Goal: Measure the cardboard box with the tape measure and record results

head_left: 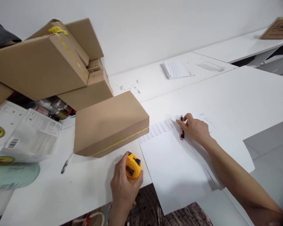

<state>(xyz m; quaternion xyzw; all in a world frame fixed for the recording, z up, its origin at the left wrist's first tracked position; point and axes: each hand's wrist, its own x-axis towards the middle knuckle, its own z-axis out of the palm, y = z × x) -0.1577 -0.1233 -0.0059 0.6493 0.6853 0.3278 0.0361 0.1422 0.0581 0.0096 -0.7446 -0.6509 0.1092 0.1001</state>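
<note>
My left hand point(123, 185) is wrapped round a yellow and black tape measure point(133, 164), close to the table's front edge. On the right, my right hand point(198, 130) pinches a black and red pen point(181, 134) between thumb and fingers, just over the paper. Beneath it lies a sheet of paper point(169, 166) with rows of small writing along its far end, its near corner hanging past the table edge. A closed cardboard box point(110, 121) with a yellow tape strip stands beyond the tape measure, over the paper's far left corner.
Stacked cardboard boxes point(42, 66) lean at the back left, above a white box with avocado pictures point(33, 135). A second pen point(66, 164) lies left of the closed box. Papers point(176, 69) rest near the wall, and a small carton point(277, 29) sits far right.
</note>
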